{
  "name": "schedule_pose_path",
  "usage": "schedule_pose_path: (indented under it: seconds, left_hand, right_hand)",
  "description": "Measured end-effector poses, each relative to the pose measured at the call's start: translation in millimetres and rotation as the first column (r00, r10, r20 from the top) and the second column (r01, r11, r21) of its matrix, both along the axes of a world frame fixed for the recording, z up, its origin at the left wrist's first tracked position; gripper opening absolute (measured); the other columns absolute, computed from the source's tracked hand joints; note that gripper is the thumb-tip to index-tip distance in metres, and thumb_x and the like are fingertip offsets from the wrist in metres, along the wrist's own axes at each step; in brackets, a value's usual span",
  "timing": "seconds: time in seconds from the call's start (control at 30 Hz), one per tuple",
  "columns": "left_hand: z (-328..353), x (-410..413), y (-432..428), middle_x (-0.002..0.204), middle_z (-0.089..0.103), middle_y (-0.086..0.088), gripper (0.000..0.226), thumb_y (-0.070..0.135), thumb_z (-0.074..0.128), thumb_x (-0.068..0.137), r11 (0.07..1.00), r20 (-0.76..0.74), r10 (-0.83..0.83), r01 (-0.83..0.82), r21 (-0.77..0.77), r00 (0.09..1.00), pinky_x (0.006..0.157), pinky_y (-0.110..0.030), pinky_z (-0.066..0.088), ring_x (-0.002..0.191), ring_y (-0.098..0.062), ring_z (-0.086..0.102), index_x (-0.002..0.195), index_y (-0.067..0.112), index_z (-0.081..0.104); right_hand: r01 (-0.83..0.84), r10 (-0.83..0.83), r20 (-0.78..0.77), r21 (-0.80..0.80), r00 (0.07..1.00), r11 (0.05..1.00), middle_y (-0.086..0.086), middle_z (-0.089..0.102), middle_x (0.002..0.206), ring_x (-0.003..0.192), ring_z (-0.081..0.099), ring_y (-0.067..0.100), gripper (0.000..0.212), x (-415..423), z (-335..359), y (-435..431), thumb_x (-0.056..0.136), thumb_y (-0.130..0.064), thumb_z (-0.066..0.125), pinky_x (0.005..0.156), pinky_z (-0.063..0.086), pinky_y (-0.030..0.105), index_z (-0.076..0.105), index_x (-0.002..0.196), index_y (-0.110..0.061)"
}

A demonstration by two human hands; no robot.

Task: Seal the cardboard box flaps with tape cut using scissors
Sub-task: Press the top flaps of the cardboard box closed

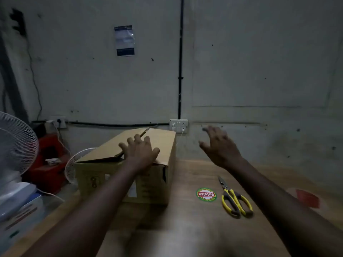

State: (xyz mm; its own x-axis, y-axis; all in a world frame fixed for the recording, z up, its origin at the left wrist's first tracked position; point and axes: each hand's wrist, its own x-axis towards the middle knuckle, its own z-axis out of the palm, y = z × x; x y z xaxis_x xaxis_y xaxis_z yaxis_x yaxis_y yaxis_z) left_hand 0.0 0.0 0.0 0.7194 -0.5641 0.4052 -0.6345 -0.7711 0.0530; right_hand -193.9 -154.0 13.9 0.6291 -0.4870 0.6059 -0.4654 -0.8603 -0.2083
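Note:
A long brown cardboard box (159, 143) stands on the wooden table, left of centre, its top flaps folded down with a gap showing between them. My left hand (140, 151) lies flat on the flaps near the box's front end, fingers spread. My right hand (218, 145) hovers in the air to the right of the box, fingers spread and holding nothing. Yellow-handled scissors (234, 198) lie closed on the table at the right, blades pointing away from me. A round roll with a red and green label (206, 194) lies flat between the box and the scissors.
The wooden table (194, 229) runs up to a grey wall with a white socket plate (178, 125). A white fan (16, 143), a red object (49, 164) and a white box (20, 210) crowd the left side. A red item (307, 198) lies at the table's right.

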Motion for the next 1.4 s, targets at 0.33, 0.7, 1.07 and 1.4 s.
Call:
schedule_pose_path:
  seconds: [0.33,0.7,1.07,1.4]
  left_hand:
    - [-13,44,16,0.131,0.048,-0.018,0.060,0.055,0.037,0.087,0.990,-0.256,0.141,-0.143,0.012,0.956,0.099,-0.050,0.031,0.119,-0.037,0.042,0.124,0.011,0.053]
    - [-38,41,1,0.136,0.049,-0.018,0.080,0.065,0.035,0.083,0.996,-0.176,0.075,-0.084,-0.043,0.982,0.097,-0.045,0.033,0.118,-0.032,0.047,0.135,0.005,0.041]
    - [-42,-10,-51,0.137,0.048,-0.018,0.083,0.067,0.035,0.082,0.994,-0.135,-0.110,0.107,-0.030,0.985,0.098,-0.047,0.033,0.119,-0.033,0.046,0.136,0.004,0.040]
    - [-39,-8,-55,0.137,0.044,-0.019,0.075,0.063,0.035,0.088,0.975,-0.083,-0.221,0.219,-0.025,0.972,0.096,-0.045,0.034,0.118,-0.034,0.046,0.136,0.005,0.038]
  right_hand:
    - [-0.286,0.360,-0.034,0.541,0.932,0.791,0.014,0.044,0.148,0.122,0.053,0.024,0.050,65,-49,31,0.099,-0.036,0.044,0.098,0.044,0.033,0.036,0.144,-0.016]
    - [-0.480,0.460,0.191,0.569,0.867,0.668,0.005,0.052,0.142,0.122,0.053,0.020,0.039,85,-75,33,0.104,-0.030,0.030,0.094,0.044,0.024,0.051,0.136,-0.021]
    - [-0.312,0.129,0.434,0.382,0.892,0.870,0.009,0.051,0.116,0.118,0.047,0.023,0.046,43,-105,-12,0.093,-0.041,0.027,0.094,0.044,0.041,0.069,0.111,-0.031]
    - [-0.429,0.313,0.357,0.313,0.880,0.848,-0.006,0.042,0.144,0.126,0.033,0.000,0.056,22,-120,-13,0.088,-0.067,0.013,0.101,0.016,0.033,0.052,0.120,-0.045]
